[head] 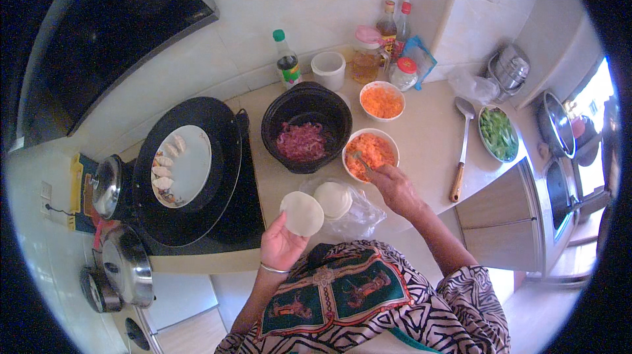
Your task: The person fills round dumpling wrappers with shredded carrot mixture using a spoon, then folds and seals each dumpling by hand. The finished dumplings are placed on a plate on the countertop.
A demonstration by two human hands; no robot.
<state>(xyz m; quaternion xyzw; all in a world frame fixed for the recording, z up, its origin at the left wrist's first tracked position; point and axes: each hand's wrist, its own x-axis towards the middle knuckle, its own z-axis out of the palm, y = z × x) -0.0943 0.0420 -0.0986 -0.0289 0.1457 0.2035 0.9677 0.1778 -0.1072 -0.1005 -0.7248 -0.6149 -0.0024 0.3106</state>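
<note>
On the fingers of my left hand [284, 245] rests a round dumpling wrapper [302, 214], its face bare. My right hand [395, 188] grips a spoon [360, 159], whose tip is in the orange grated filling [374, 149] of a white bowl [396, 160]. Between my hands, a stack of wrappers [334, 199] lies on a clear plastic bag [363, 215]. Just beyond stands a black pot [335, 102] with reddish chopped meat [301, 141] in it. To the left, a white plate [190, 171] bears several folded dumplings [164, 171] along its left side, inside a large wok [227, 171].
A second bowl of orange gratings [381, 101] stands behind the first. Near the wall are a green-capped bottle [287, 62], a white tub [328, 70] and an oil jug [365, 60]. A wooden-handled spatula [463, 156] and a dish of chopped greens [497, 134] lie right.
</note>
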